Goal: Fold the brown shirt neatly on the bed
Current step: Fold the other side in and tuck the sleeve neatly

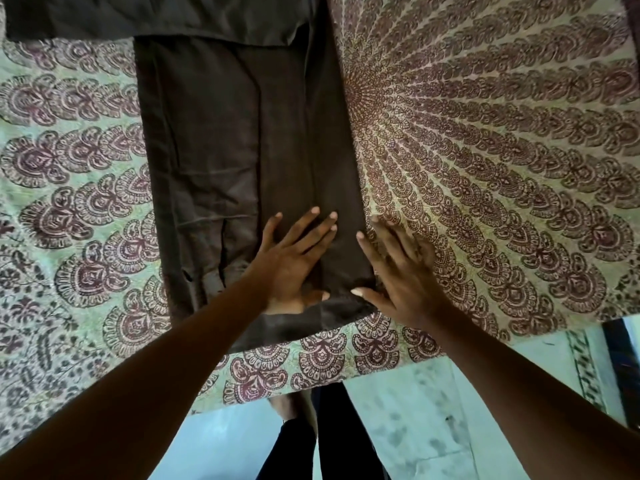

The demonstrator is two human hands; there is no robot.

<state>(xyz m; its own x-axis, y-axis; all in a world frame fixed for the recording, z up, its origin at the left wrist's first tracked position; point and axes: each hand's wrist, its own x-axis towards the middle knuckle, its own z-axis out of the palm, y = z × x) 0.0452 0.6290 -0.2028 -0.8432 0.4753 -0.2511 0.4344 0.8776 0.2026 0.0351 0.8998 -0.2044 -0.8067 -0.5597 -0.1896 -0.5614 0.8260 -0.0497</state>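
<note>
The shirt (242, 150) runs off the top of the frame; its upper part is cut off. The bed (485, 133) spills past both sides.

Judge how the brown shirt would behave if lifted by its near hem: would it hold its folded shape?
Probably not: the brown shirt looks thin, lying flat with soft creases, so it would likely droop and unfold. The left hand presses it flat, suggesting it shifts easily.

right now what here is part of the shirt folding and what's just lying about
Part of the job:
brown shirt
left hand, pressing flat on it
right hand, at its right edge
patterned bedspread

Lying about:
pale floor
</note>
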